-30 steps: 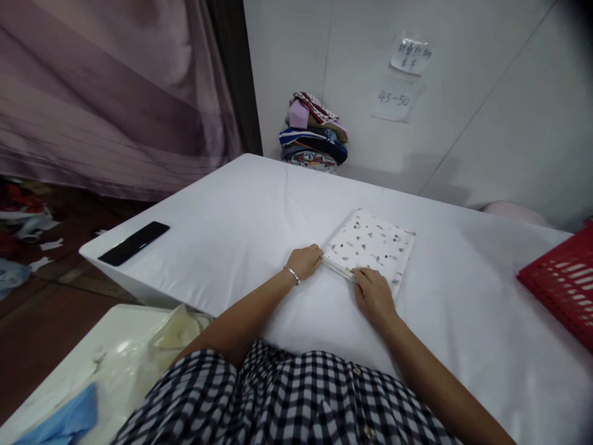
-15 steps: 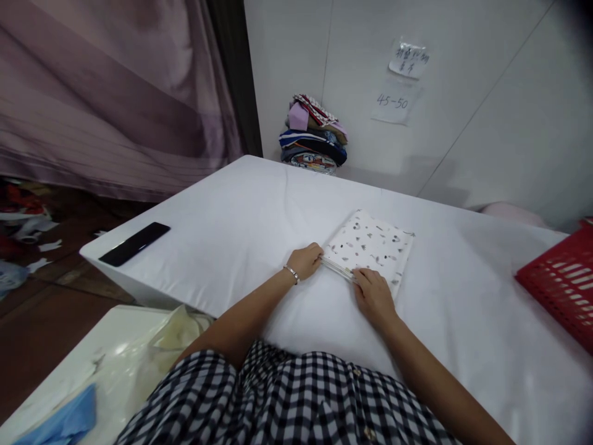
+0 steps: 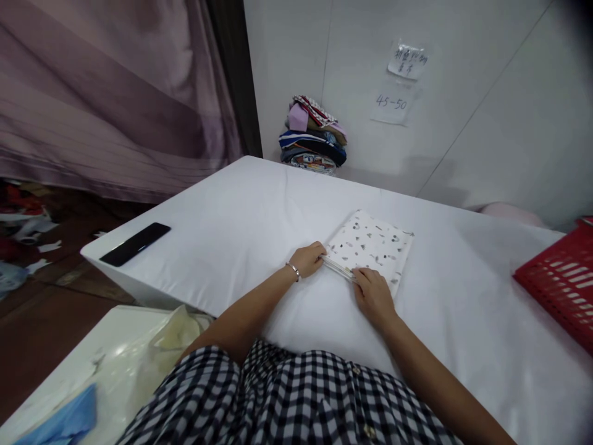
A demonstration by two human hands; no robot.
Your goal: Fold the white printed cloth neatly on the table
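A white cloth (image 3: 370,244) with small dark printed motifs lies folded into a square in several layers on the white-covered table (image 3: 222,216). My left hand (image 3: 309,259), with a silver bracelet at the wrist, is closed on the cloth's near left corner. Farther along the same near edge, my right hand (image 3: 374,295) grips the layers, thumb and fingers pinched over the fold. The fingertips of both hands are partly hidden.
A black phone-like slab (image 3: 135,244) lies at the table's left corner. At the right edge stands a red plastic basket (image 3: 560,278). Folded fabrics (image 3: 313,136) are stacked by the wall. A low white surface (image 3: 113,327) holds plastic and blue cloth (image 3: 69,417).
My left hand has shifted very slightly right along the near corner of the cloth. My right hand and the folded cloth look almost the same.
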